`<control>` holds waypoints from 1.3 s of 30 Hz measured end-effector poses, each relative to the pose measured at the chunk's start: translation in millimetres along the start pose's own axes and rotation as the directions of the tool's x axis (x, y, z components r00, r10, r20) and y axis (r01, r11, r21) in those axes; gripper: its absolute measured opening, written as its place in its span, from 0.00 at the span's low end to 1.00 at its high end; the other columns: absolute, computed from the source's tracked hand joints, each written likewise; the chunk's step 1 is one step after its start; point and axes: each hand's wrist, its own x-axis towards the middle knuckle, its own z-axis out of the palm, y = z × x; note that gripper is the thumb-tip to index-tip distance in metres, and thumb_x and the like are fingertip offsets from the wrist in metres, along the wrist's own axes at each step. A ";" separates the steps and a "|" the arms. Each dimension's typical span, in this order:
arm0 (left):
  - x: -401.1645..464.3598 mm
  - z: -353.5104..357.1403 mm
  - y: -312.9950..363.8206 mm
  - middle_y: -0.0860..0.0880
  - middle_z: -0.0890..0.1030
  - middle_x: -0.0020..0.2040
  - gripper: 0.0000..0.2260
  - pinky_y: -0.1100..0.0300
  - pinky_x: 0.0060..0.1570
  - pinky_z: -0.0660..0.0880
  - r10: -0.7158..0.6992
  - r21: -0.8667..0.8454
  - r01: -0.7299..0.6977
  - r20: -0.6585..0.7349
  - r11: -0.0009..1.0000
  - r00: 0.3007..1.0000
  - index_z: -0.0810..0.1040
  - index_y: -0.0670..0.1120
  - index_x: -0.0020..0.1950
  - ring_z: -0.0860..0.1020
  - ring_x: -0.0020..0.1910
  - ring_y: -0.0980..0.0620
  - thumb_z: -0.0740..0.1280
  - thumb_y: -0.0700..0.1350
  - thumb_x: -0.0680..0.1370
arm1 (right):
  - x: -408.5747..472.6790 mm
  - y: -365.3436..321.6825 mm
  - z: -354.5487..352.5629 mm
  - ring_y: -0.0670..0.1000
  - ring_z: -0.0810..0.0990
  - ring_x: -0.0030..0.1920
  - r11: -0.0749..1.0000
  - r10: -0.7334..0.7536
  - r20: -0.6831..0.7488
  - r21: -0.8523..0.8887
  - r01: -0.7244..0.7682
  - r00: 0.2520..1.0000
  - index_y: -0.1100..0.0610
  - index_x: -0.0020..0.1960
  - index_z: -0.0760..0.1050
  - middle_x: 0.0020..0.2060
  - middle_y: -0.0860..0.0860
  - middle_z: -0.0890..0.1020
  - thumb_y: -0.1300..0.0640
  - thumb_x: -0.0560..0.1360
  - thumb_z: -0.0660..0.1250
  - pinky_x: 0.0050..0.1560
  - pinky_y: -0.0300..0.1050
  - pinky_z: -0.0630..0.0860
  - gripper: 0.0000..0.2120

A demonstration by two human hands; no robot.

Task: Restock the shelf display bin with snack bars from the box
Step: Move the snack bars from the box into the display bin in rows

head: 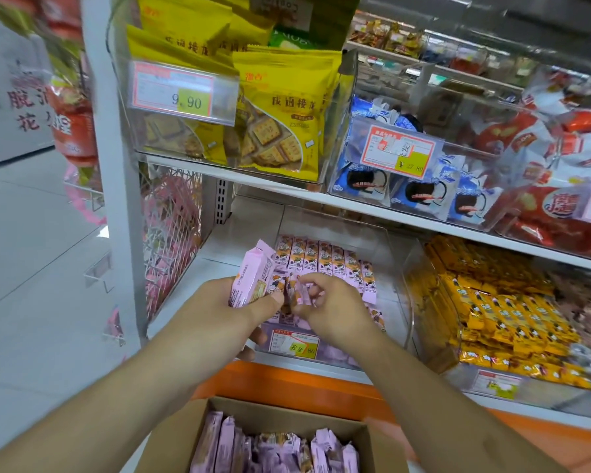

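We judge the job partway: our left hand grips several snack bars, right hand fingers pinch one above the half-filled display bin, while below them the box remains quite full.

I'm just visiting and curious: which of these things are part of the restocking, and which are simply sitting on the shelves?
Part of the job:
left hand, holding pink bars
right hand, pinching one bar
pink snack bars
clear display bin
cardboard box

Just there:
yellow cracker bags
blue-and-white packets
orange bars
red packets
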 end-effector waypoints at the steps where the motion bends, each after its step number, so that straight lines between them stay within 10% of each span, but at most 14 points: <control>1: 0.3 -0.3 -0.3 0.55 0.82 0.28 0.06 0.67 0.29 0.75 0.000 0.006 0.000 0.000 1.000 1.000 0.81 0.51 0.51 0.78 0.27 0.60 0.70 0.53 0.81 | 0.8 1.1 0.4 0.39 0.77 0.41 1.000 0.010 0.023 0.026 -0.011 1.000 0.49 0.67 0.80 0.54 0.47 0.81 0.57 0.77 0.76 0.32 0.24 0.68 0.18; 8: 2.1 -3.3 -1.4 0.54 0.83 0.30 0.04 0.67 0.31 0.76 0.004 0.051 -0.004 0.008 0.999 1.000 0.79 0.56 0.50 0.80 0.28 0.58 0.69 0.55 0.81 | 7.9 12.5 -6.6 0.48 0.84 0.40 0.976 0.124 -0.005 0.181 -0.121 0.992 0.48 0.56 0.81 0.42 0.49 0.87 0.63 0.77 0.73 0.36 0.38 0.76 0.13; 15: 2.0 0.8 -1.5 0.52 0.82 0.31 0.04 0.65 0.31 0.77 -0.004 0.026 0.004 0.016 1.000 1.000 0.80 0.54 0.49 0.80 0.29 0.57 0.70 0.53 0.81 | 0.9 3.6 1.3 0.41 0.80 0.39 0.973 0.049 0.062 0.223 -0.062 0.997 0.53 0.65 0.84 0.52 0.48 0.84 0.61 0.81 0.68 0.31 0.25 0.70 0.15; 20: 2.7 3.7 -6.9 0.53 0.73 0.26 0.12 0.58 0.29 0.70 0.043 0.167 -0.052 0.056 0.985 0.997 0.78 0.49 0.38 0.71 0.25 0.54 0.72 0.52 0.80 | -24.4 -9.1 -34.6 0.52 0.84 0.46 0.924 0.035 0.062 0.377 -0.056 0.997 0.47 0.60 0.82 0.47 0.49 0.87 0.55 0.83 0.64 0.38 0.43 0.76 0.10; 24: -2.0 11.9 -8.1 0.57 0.79 0.37 0.13 0.65 0.32 0.67 0.160 0.458 -0.188 0.100 0.869 0.982 0.73 0.55 0.47 0.75 0.32 0.63 0.73 0.60 0.76 | -63.5 -24.9 -66.4 0.55 0.84 0.43 0.788 -0.141 0.132 0.615 0.031 0.981 0.52 0.59 0.83 0.47 0.56 0.85 0.44 0.81 0.69 0.37 0.45 0.79 0.14; 30: -18.0 24.6 -9.0 0.65 0.75 0.55 0.13 0.65 0.55 0.74 0.264 0.457 -0.383 0.305 0.803 0.915 0.73 0.66 0.61 0.75 0.55 0.65 0.70 0.56 0.79 | -88.9 -5.0 -73.2 0.63 0.87 0.49 0.741 -0.101 0.027 0.669 0.057 0.994 0.50 0.60 0.82 0.51 0.57 0.87 0.60 0.80 0.72 0.52 0.61 0.85 0.11; 39: -26.1 46.3 -14.1 0.69 0.72 0.55 0.32 0.63 0.53 0.78 0.316 0.483 -0.376 0.204 0.791 0.927 0.70 0.69 0.70 0.77 0.55 0.65 0.79 0.60 0.70 | -101.0 11.7 -85.4 0.64 0.88 0.47 0.604 -0.112 0.059 0.797 0.021 0.992 0.59 0.61 0.78 0.51 0.61 0.87 0.66 0.80 0.70 0.49 0.55 0.85 0.10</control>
